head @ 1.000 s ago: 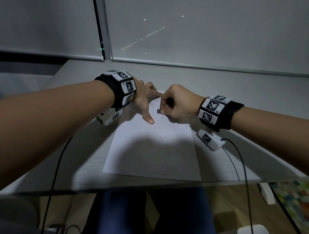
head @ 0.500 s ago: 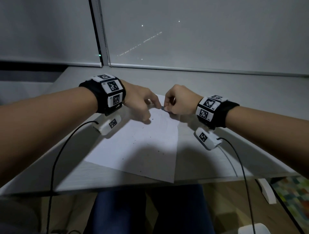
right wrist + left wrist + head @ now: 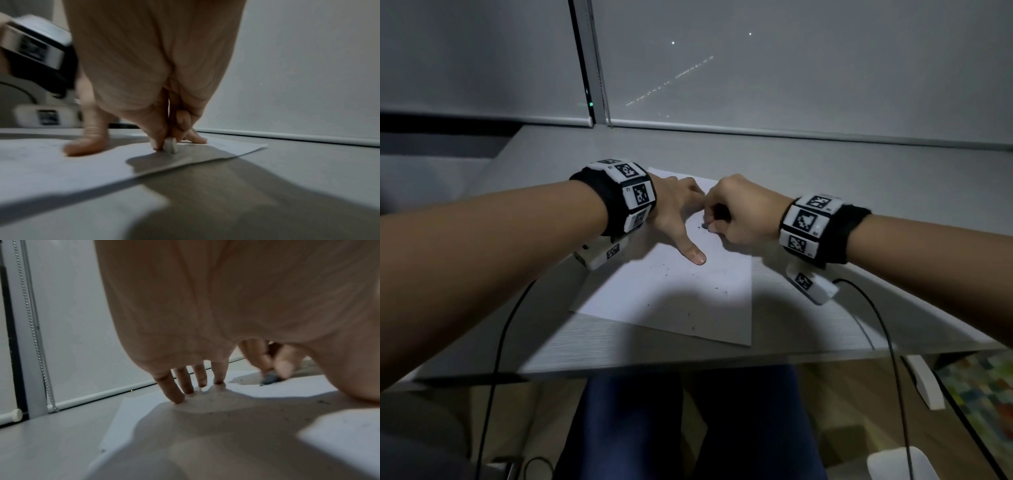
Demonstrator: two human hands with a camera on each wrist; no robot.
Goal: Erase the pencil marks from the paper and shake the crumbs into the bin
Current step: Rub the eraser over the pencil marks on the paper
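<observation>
A white sheet of paper (image 3: 674, 298) lies askew on the grey desk, speckled with dark eraser crumbs (image 3: 690, 313). My left hand (image 3: 678, 209) presses flat on the paper's far part, fingers spread and thumb stretched toward me; its fingertips (image 3: 177, 395) touch the sheet. My right hand (image 3: 736, 212) pinches a small grey eraser (image 3: 171, 146) between thumb and fingers and holds its tip on the paper (image 3: 61, 164) just right of the left hand. The eraser (image 3: 269, 379) shows blurred in the left wrist view.
The grey desk (image 3: 825, 178) runs back to a window with roller blinds (image 3: 791, 68). Black cables (image 3: 887, 335) hang from both wrist cameras over the front edge. A white rounded object (image 3: 900, 462) stands on the floor at lower right; my legs are under the desk.
The paper has turned from square to askew, its near edge swinging left. My left hand, lifted and curled half a second ago, is pressed flat again. The right hand still works the eraser.
</observation>
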